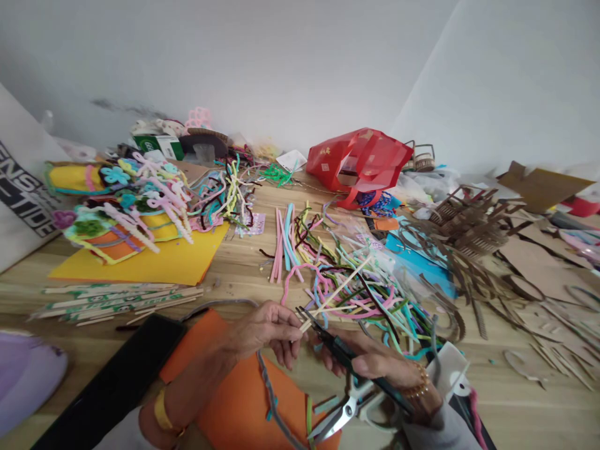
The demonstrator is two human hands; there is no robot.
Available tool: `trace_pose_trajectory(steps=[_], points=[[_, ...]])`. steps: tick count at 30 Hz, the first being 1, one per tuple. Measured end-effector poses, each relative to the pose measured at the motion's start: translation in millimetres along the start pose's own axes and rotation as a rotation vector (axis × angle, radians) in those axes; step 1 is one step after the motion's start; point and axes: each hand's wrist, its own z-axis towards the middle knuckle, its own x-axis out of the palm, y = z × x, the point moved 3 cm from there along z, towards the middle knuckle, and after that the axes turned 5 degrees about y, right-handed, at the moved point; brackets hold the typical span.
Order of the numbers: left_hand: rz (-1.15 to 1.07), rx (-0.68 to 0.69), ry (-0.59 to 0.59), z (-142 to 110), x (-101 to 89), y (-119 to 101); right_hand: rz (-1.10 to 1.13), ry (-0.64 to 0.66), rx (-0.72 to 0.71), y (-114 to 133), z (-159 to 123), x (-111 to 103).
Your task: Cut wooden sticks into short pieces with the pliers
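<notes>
Near the middle front, my left hand (269,331) pinches the lower ends of two thin wooden sticks (345,284), which fan out up and to the right. Dark-handled pliers (341,351) are gripped in my right hand (375,362), fingers wrapped round the handles. Their jaws meet the sticks just beside my left fingertips; whether they are closed on the wood I cannot tell. Below my hands lies an orange sheet (244,400). Metal scissors (344,414) rest on the table under my right hand. Beyond the hands spreads a tangle of coloured pipe cleaners (328,256).
Wrapped chopsticks (117,301) and a black phone-like slab (117,381) lie left. Pipe-cleaner flowers (140,206) lie on yellow sheets (206,256). A red bag (323,162) stands behind. Brown woven baskets (473,219) and cardboard strips (473,281) cover the right.
</notes>
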Motion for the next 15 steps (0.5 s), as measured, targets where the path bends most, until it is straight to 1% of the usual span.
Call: trace_pose_trajectory(steps=[9,15], points=[[-0.047,0.011,0.012,0.8,4.9,-2.9,0.000,-0.011,0.002,0.3,-1.2,1.9],[-0.033,0.015,0.065,1.0,6.4,-6.1,-0.014,0.000,0.013,-2.1,-2.3,1.1]])
